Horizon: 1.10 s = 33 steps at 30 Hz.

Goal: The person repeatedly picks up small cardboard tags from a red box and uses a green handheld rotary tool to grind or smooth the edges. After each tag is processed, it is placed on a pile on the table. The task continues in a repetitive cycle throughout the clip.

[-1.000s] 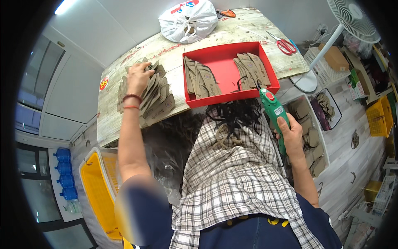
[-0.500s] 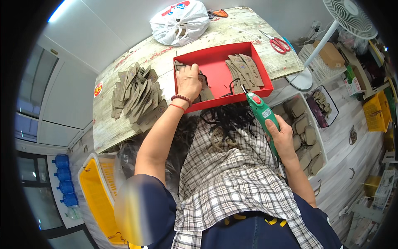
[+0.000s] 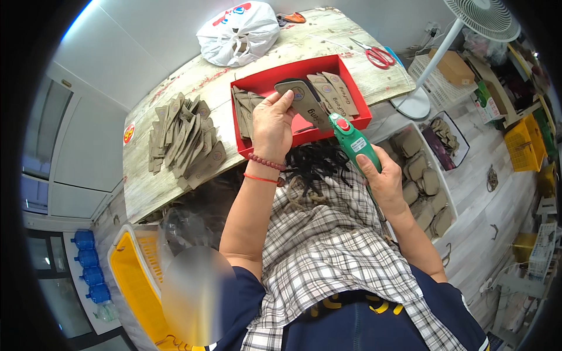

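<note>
My left hand [image 3: 274, 117] pinches the end of a tan fabric insole [image 3: 304, 107] with dark edging and a round printed mark, tilted above a shallow red box [image 3: 282, 64]. My right hand [image 3: 383, 182] is wrapped round a green handheld power tool [image 3: 355, 146] with a red button. The tool's front end is close to the insole's lower right edge; I cannot tell whether they touch. More tan insoles [image 3: 342, 93] lie in the right side of the box, and others [image 3: 241, 111] along its left side.
A loose pile of tan pieces [image 3: 181, 137] lies left of the box. Behind are a white plastic bag [image 3: 240, 35] and red-handled scissors [image 3: 379, 57]. Black strips [image 3: 316, 169] hang at the table's front edge. A bin of tan pieces [image 3: 430, 181] and a white fan [image 3: 489, 20] stand at right.
My left hand has lifted an insole from the left part of the box and brought it right, toward the tool. The tool has shifted slightly left in the picture, as has the whole view.
</note>
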### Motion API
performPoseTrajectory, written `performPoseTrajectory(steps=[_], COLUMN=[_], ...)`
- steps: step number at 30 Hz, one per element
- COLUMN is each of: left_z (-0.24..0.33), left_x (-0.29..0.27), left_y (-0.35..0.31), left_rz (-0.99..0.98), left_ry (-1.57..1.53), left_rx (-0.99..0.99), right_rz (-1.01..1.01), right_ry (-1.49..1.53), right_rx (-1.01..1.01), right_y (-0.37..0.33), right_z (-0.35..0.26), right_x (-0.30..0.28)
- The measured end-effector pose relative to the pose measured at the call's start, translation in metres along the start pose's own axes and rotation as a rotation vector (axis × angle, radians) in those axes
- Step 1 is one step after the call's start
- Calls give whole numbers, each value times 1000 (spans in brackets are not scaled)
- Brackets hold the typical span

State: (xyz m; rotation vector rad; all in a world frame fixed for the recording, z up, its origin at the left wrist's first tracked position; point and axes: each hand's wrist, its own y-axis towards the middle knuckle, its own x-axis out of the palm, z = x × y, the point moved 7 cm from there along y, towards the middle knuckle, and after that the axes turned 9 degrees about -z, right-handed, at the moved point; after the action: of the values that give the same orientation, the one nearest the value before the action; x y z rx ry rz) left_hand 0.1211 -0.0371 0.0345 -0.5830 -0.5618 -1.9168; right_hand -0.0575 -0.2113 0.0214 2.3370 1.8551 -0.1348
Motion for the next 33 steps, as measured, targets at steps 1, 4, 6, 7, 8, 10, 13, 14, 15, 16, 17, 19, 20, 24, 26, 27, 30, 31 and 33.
performPoseTrajectory(steps=[1,4,6,7,8,10,13,14,15,16,17,19,20,24,26,27,30,31,33], left_z=[-2,-6,-9,-11,-13,-19,-25,-27,-28,-30,-31,-33,-34,-30,-23,-20,-11,-9,-5], left_x=[4,9,10,11,13,13,11,11,12,14,15,16,17,20,23,22,20,20,20], left_y=[-1,-6,-8,-9,-9,-10,-14,-15,-16,-18,-20,-25,-26,-29,-29,-28,-24,-23,-20], left_rz=[-2,64,107,127,147,141,140,139,135,131,127,107,96,40,-8,-14,-28,-43,-72], left_ry=[21,63,75,69,65,67,70,71,75,78,83,121,140,245,330,367,476,477,482], left_rx=[-4,-30,-38,-39,-40,-40,-53,-59,-60,-61,-61,-70,-75,-88,-99,-83,-49,-36,-10], right_rz=[7,11,-2,0,2,7,9,8,7,7,7,4,3,-15,-12,-10,-25,-33,-50], right_ry=[-14,-34,-17,-17,-16,-17,-10,-1,9,6,4,12,21,57,55,54,31,22,5], right_rx=[-8,-13,9,0,-10,-20,-12,-7,-2,-1,0,0,0,22,29,32,32,31,26], right_y=[-1,-5,-6,-6,-6,-5,-5,-5,-5,-5,-5,-4,-3,-2,-3,-3,-4,-5,-6], right_z=[1,4,0,1,2,0,-4,-5,-5,-5,-5,-5,-5,-5,-3,-2,1,0,-1], right_x=[-2,-5,-4,-5,-5,-6,-7,-6,-6,-7,-8,-9,-9,-11,-12,-12,-13,-12,-11])
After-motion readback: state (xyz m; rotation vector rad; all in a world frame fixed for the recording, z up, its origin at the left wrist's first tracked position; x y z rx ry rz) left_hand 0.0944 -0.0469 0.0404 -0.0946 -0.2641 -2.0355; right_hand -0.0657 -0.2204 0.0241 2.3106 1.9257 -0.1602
